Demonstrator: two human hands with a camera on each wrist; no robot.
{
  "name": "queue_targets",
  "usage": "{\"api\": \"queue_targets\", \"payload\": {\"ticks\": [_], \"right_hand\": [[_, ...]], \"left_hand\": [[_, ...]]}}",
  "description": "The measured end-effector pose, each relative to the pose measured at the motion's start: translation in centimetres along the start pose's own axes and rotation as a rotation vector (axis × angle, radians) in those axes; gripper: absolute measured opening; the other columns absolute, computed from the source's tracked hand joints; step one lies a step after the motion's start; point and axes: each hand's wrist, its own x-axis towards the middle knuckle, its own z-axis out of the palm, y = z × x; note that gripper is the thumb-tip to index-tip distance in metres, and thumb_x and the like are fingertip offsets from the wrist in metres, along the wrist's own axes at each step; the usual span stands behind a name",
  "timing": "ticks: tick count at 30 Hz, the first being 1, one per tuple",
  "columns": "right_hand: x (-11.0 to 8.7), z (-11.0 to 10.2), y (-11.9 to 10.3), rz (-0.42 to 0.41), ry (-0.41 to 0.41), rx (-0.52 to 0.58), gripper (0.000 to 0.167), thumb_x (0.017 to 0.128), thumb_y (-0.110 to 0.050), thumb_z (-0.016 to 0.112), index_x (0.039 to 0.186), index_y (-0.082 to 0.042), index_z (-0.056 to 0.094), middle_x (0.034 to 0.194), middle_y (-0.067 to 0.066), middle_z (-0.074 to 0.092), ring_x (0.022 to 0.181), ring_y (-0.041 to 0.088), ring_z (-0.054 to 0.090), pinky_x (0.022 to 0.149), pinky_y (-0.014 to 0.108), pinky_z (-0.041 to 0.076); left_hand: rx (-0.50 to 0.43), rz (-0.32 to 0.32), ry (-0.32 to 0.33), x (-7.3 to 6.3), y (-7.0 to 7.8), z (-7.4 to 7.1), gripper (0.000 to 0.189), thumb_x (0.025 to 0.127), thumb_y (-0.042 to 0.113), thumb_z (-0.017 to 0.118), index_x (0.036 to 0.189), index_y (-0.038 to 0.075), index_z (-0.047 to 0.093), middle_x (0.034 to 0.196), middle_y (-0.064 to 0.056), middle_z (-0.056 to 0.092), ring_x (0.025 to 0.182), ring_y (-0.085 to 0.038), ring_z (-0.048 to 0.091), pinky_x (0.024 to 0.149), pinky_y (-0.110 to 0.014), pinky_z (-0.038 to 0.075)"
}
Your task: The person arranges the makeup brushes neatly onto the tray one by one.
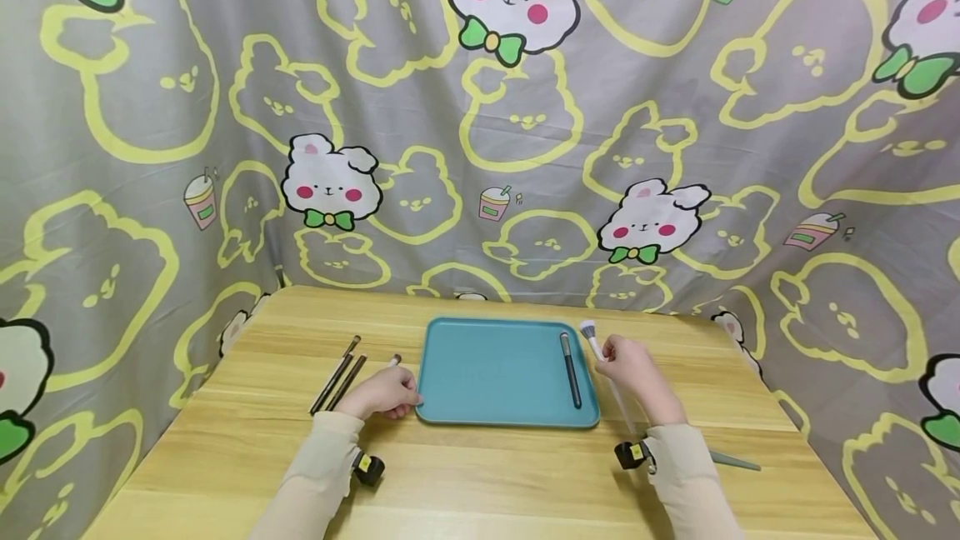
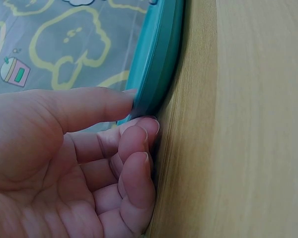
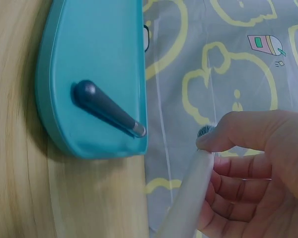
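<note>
My left hand (image 1: pixel 386 394) is at the near left corner of a teal tray (image 1: pixel 487 373). In the left wrist view its thumb lies on the tray's rim (image 2: pixel 156 59), with curled fingers against the outer wall. My right hand (image 1: pixel 628 367), just past the tray's right edge, pinches a white-handled makeup brush (image 1: pixel 595 343) between thumb and fingers. Its bristles point away from me; the pale handle (image 3: pixel 188 196) slants back toward me, its upper part hidden by the fingers. A dark-handled makeup brush (image 1: pixel 571 373) lies lengthwise inside the tray along its right side.
Left of the tray, several slim dark brushes (image 1: pixel 337 377) lie side by side on the wooden table (image 1: pixel 480 482). Another brush tip (image 1: pixel 396 358) shows behind my left hand. A grey-green handle (image 1: pixel 735 462) sticks out beside my right sleeve. A patterned curtain (image 1: pixel 420 190) encloses the table's back and sides.
</note>
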Motion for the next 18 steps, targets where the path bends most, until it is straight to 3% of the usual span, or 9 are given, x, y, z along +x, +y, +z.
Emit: {"api": "queue_targets", "payload": {"ticks": [18], "right_hand": [[2.2,2.4,-2.4,0.025,0.017,0.049,0.015,0.081,-0.009,0.066,0.078,-0.004,0.053,0.068,0.005,0.052,0.060,0.016,0.048,0.052,0.026,0.039]], "left_hand": [[0.002,0.007,-0.001,0.1,-0.1,0.0,0.028,0.092,0.006,0.064,0.070,0.008,0.047,0.064,-0.003,0.053,0.053,-0.013,0.047,0.051,-0.023,0.041]]}}
